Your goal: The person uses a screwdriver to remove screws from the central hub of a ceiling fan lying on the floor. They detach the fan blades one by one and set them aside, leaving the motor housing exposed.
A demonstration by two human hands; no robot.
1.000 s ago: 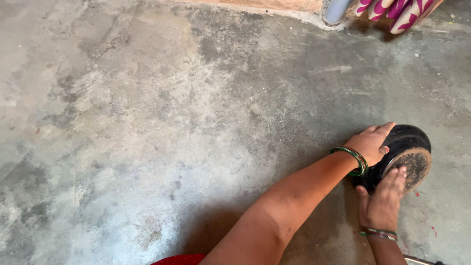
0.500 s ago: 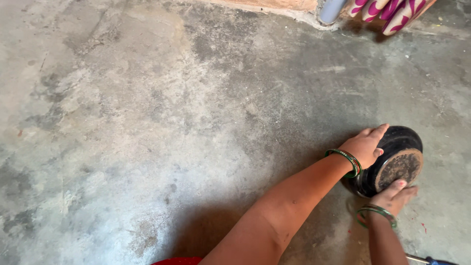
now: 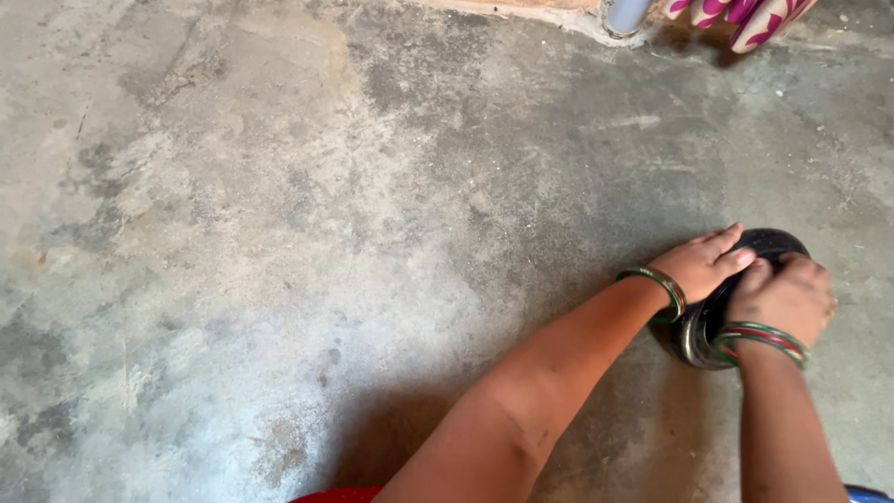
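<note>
A round black pot (image 3: 776, 244) lies on its side on the grey concrete floor (image 3: 307, 242) at the right. My left hand (image 3: 700, 265) rests flat over its near-left side, fingers spread along the curve, a green bangle on the wrist. My right hand (image 3: 784, 296) is curled into a fist and pressed against the pot's right face, hiding most of it. Green and red bangles sit on that wrist. Whether anything is inside the fist cannot be seen. A shiny dark rim (image 3: 694, 343) shows below my left wrist.
A grey pipe (image 3: 626, 13) stands at the wall's base at the top right, next to pink-and-white patterned cloth (image 3: 756, 17). Red cloth (image 3: 340, 495) shows at the bottom edge and a blue item (image 3: 872, 494) in the bottom right corner. The floor is stained and rough.
My right hand has moved up from below the pot and curled into a fist over its brownish face, which is now covered. My left hand stays on the pot.
</note>
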